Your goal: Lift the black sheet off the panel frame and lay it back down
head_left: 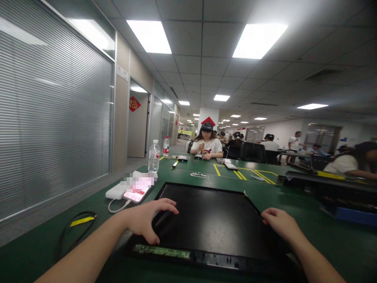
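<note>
A large flat black panel lies on the green table right in front of me, with a green circuit strip along its near edge. My left hand rests on the panel's near left part, fingers spread over the surface and thumb at the edge. My right hand lies on the panel's right edge, fingers curved over it. Neither hand holds anything else.
A phone on a white power bank with a cable lies left of the panel. A black cable with a yellow tag is at the near left. Water bottles stand further back. A person sits across the table; others work behind.
</note>
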Motion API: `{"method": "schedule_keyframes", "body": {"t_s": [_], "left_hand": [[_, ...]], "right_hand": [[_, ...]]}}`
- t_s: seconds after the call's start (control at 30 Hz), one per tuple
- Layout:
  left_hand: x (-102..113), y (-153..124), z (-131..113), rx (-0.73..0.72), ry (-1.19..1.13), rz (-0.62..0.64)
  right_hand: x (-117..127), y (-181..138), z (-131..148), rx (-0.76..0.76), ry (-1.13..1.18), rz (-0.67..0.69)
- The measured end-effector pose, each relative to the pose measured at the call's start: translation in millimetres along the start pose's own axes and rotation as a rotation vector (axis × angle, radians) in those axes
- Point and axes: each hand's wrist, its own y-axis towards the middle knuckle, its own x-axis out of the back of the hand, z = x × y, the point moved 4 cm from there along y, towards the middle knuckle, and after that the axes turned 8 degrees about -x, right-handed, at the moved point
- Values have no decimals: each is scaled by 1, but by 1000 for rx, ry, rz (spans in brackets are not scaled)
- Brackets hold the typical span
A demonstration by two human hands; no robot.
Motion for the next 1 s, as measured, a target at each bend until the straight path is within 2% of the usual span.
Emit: {"method": "schedule_keyframes", "body": {"t_s": [0.5,0.6,0.73,0.8,0.9,1.0], "left_hand": [[3,-2,1,56,-23,-14],[4,-1,10,118,-15,-94],[8,2,26,210,65,-305],[9,3,34,264,113,-363],[10,2,46,390,175,-383],[9,0,50,478,206,-349]], "right_hand": [[0,0,-3,3,32,7],[-3,4,-5,14,29,14],[-4,10,-7,8,46,31],[-3,10,-8,0,72,37],[1,8,-8,-11,82,1],[5,7,-8,-16,49,-54]]}}
